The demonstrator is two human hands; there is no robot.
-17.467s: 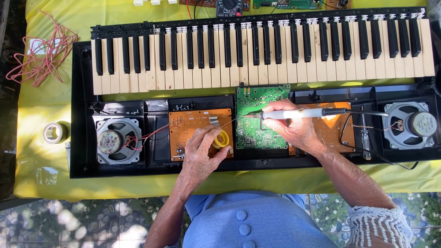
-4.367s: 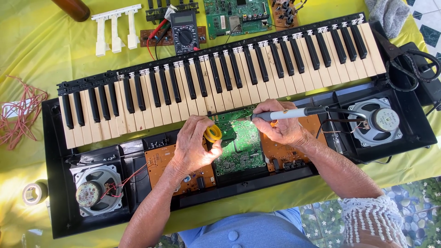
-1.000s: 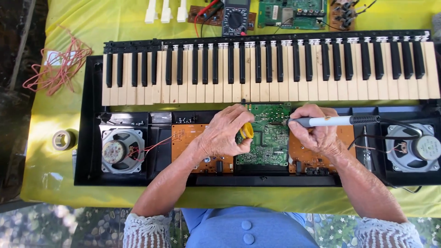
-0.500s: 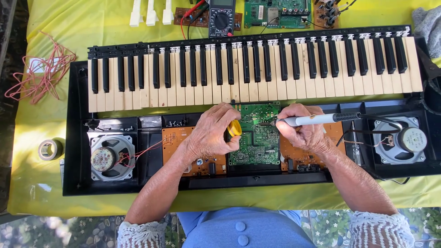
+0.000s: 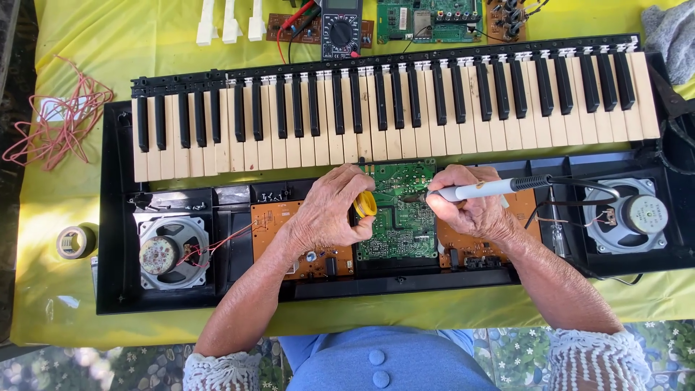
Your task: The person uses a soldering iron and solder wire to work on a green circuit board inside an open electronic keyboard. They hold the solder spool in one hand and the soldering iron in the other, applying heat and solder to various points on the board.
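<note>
**Soldering iron at the green circuit board of an opened keyboard**

The soldering iron [image 5: 478, 190] lies across the right hand [image 5: 470, 206], whose fingers are closed around its pale grip; its tip points left and meets the green circuit board [image 5: 397, 217] near that board's upper middle. The dark cord end of the iron runs off to the right, toward the right speaker [image 5: 628, 215]. The left hand [image 5: 329, 213] is curled around a small yellow spool [image 5: 366, 203], held just beside the board's left edge and over the orange board [image 5: 289, 235]. Both hands work inside the black keyboard case [image 5: 116, 282], below the row of keys [image 5: 391, 116]. The left speaker [image 5: 172, 253] sits well apart at the left. A multimeter [image 5: 341, 29] lies above the keys on the yellow cloth [image 5: 108, 43], red wire [image 5: 61, 116] and a tape roll [image 5: 74, 242] to the left.
</note>
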